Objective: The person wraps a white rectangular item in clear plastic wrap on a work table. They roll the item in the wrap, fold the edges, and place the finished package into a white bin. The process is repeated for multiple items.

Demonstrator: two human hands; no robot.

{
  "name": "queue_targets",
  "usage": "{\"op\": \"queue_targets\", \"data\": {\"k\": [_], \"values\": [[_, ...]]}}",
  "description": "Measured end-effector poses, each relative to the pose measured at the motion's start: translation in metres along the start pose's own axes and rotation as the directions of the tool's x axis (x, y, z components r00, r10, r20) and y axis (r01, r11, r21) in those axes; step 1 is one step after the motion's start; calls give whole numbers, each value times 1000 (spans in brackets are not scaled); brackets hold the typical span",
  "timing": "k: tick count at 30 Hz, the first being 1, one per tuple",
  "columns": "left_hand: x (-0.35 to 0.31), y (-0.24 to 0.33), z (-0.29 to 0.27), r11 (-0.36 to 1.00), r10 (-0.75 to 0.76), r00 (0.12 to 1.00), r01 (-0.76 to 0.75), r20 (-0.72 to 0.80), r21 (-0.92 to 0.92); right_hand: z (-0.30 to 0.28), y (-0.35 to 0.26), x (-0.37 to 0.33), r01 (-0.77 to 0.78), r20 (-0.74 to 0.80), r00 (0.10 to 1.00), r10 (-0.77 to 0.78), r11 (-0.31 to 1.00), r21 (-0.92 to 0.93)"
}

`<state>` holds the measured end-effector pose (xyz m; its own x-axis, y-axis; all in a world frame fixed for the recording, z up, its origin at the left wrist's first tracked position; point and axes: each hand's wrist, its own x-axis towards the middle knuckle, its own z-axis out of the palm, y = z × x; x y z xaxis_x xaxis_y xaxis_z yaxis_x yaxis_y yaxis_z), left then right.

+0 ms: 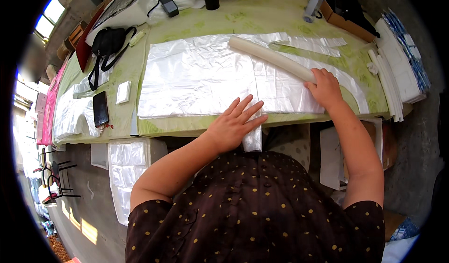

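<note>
The person's left arm (pixel 180 155) slanted up from the lower left of the frame, bent at the elbow, and ended near the middle. There the left grip (pixel 235 125) lay back upward, its fingers (pixel 240 108) fairly straight and fanned toward the upper right. The right arm (pixel 356 146) rose from the lower right, straighter at the elbow and leaning inward. Its right grip (pixel 326 87), higher up and right of centre, was curled closed. The torso (pixel 259 207) filled the bottom middle between them.

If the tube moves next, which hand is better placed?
Probably the right hand: it holds the tube by its near end; the left hand is spread over plastic sheeting, off the tube.
</note>
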<state>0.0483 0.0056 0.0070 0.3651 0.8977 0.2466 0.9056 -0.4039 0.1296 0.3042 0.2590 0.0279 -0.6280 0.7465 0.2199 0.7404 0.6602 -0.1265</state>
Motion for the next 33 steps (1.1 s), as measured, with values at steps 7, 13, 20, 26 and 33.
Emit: {"op": "queue_targets", "data": {"k": [7,13,20,26,33], "values": [[-1,-12,-15,982,-119,988,131,101,-133,-3,-21,-34,157,-308,937,-165,986,-52],[-15,-57,-34,787,-223,973,139,-67,-602,15,-87,-136,-393,417,909,-3,328,859],[50,-35,6,929,-337,939,343,65,-139,43,-147,-117,-688,698,704,-134,118,716],[69,-5,19,877,-481,866,472,138,96,59,-153,-127,-566,601,791,-113,236,790],[66,-5,21,889,-457,881,446,124,104,40,-147,-128,-772,773,629,-85,-183,608]]}}
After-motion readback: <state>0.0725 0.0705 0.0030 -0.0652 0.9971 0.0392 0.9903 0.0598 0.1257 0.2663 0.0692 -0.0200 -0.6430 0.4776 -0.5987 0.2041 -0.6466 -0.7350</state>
